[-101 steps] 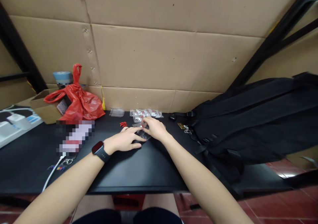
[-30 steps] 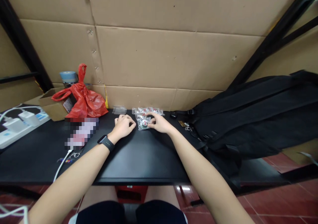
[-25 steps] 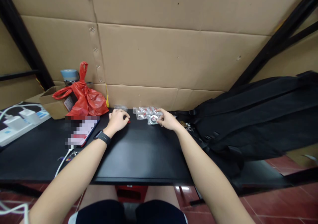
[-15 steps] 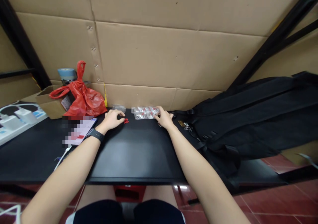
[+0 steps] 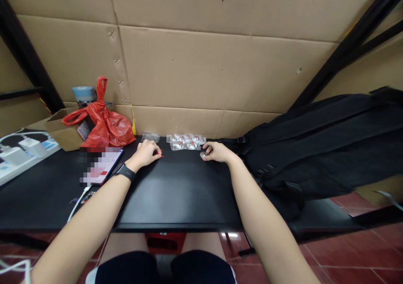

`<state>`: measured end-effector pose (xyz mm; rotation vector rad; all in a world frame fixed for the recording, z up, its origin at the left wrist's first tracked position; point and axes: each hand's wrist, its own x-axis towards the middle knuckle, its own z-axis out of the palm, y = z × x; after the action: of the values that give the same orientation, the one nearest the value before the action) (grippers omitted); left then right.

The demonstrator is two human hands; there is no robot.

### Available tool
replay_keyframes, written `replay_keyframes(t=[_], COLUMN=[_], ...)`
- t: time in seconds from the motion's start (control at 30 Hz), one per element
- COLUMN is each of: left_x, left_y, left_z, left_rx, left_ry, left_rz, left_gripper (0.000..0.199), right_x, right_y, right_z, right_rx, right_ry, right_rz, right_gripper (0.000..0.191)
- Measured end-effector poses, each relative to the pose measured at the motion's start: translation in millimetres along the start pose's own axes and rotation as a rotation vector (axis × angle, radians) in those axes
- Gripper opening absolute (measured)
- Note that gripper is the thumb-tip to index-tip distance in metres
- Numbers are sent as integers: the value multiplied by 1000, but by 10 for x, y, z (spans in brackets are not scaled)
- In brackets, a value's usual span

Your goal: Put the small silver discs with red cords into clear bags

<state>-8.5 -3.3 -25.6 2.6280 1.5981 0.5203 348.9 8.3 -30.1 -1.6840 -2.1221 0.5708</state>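
Note:
My left hand (image 5: 147, 153) rests on the black table with its fingers curled down and closed over a small red item (image 5: 161, 153), mostly hidden by the fingertips. Between the thumb and fingers of my right hand (image 5: 218, 152) is a small round, clear-looking disc (image 5: 203, 155), held low at the tabletop. Several round silvery pieces with red marks lie in clear plastic packs (image 5: 186, 142) at the back, between the hands. Just behind my left hand lies a clear plastic bag (image 5: 150, 136).
A phone (image 5: 107, 166) with a white cable lies left of my left hand. Behind it stand a red plastic bag (image 5: 108, 128), a cardboard box (image 5: 64, 135) and a power strip (image 5: 28, 154). A black backpack (image 5: 321, 145) fills the right side. Cardboard (image 5: 195, 74) walls the back.
My right hand has come off the plastic packs, moved right and nearer, and taken the round disc. My left hand has shifted slightly right and closed over the red item.

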Motion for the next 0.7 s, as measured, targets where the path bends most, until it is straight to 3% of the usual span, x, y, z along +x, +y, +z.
replay_keyframes(t=[0.17, 0.37, 0.7], left_x=[-23, -42, -30], left_y=[38, 33, 32], left_z=[4, -14, -13], left_rx=[4, 6, -54], left_ry=[-9, 34, 81], left_rz=[15, 31, -30], left_gripper=[19, 16, 15], right_x=[14, 20, 26], right_y=[19, -5, -28], right_z=[35, 59, 58], right_rx=[67, 242, 238], right_ry=[1, 99, 119], right_rz=[-18, 2, -21], right_gripper=[46, 47, 46])
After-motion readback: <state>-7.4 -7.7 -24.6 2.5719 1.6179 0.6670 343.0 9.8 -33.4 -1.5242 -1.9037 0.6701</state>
